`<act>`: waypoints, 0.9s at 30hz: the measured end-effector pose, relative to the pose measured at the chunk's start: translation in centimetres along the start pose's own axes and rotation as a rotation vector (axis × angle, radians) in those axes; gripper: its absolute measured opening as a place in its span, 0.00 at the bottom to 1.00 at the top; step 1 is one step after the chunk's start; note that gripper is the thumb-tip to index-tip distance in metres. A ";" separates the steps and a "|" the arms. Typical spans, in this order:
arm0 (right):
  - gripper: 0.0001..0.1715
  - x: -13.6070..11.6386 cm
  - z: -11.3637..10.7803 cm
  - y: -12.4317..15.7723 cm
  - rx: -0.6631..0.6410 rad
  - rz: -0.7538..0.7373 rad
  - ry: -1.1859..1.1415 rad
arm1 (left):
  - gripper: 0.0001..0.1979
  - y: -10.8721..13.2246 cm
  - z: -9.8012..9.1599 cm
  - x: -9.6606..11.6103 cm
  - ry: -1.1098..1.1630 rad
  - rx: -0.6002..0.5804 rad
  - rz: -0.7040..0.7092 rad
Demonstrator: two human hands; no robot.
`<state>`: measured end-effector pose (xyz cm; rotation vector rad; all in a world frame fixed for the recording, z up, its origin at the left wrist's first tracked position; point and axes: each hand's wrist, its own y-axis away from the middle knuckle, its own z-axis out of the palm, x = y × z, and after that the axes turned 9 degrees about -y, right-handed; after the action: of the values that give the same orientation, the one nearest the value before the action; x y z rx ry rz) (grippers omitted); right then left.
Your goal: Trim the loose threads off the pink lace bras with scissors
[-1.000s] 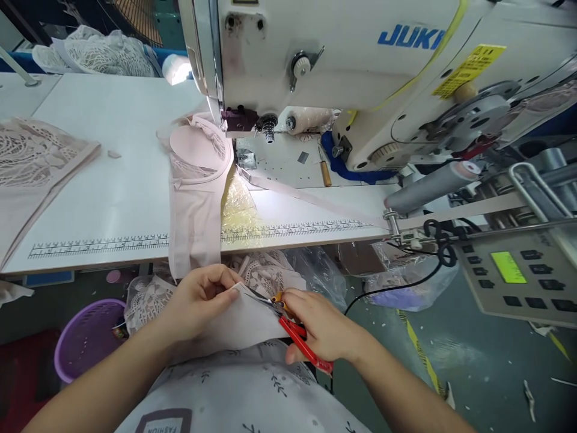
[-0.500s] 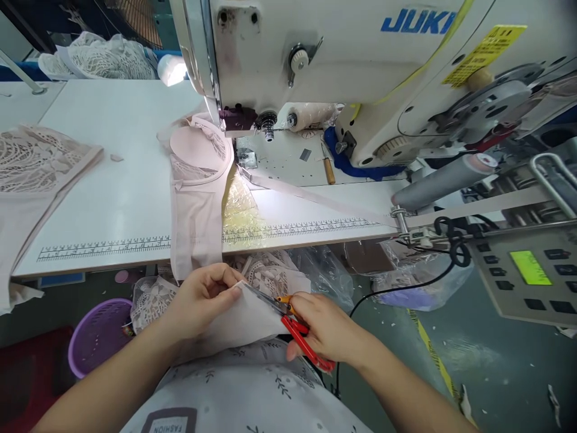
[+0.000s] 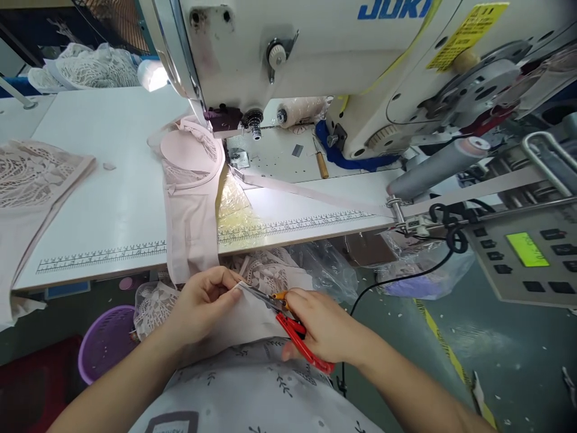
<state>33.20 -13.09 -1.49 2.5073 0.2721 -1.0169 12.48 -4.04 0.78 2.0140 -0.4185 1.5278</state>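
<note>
My left hand (image 3: 202, 304) pinches the edge of a pale pink fabric piece (image 3: 246, 319) held over my lap, just below the table's front edge. My right hand (image 3: 322, 328) is closed around red-handled thread snips (image 3: 295, 331), whose blades lie along the fabric's upper edge right beside my left fingertips. The same fabric runs up onto the white sewing table (image 3: 103, 198) to a pink bra cup (image 3: 189, 150) lying by the needle of the white sewing machine (image 3: 324, 60).
A pink lace garment (image 3: 31, 180) lies at the table's left. More lace pieces (image 3: 265, 273) and plastic bags hang under the table edge. A purple basket (image 3: 106, 343) stands on the floor at left. A control panel (image 3: 523, 258) with a green screen sits at right.
My hands hold the same grip on fabric and snips. The view has shifted slightly, with the machine and table sliding left and up in the frame.
</note>
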 end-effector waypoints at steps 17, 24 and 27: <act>0.32 1.1 -0.5 -0.6 0.398 -0.260 -0.451 | 0.09 0.3 -0.5 -0.4 0.026 -0.071 0.001; 0.18 -1.3 0.4 -2.1 0.429 -0.302 -0.682 | 0.08 0.5 -0.1 0.2 -0.027 -0.161 0.024; 0.15 -2.2 0.7 -2.5 0.412 -0.266 -0.742 | 0.08 0.6 0.2 -0.1 -0.086 -0.167 0.094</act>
<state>30.38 -11.22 -1.16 2.2403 0.1773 -2.2028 12.31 -4.62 0.79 1.9578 -0.6618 1.4146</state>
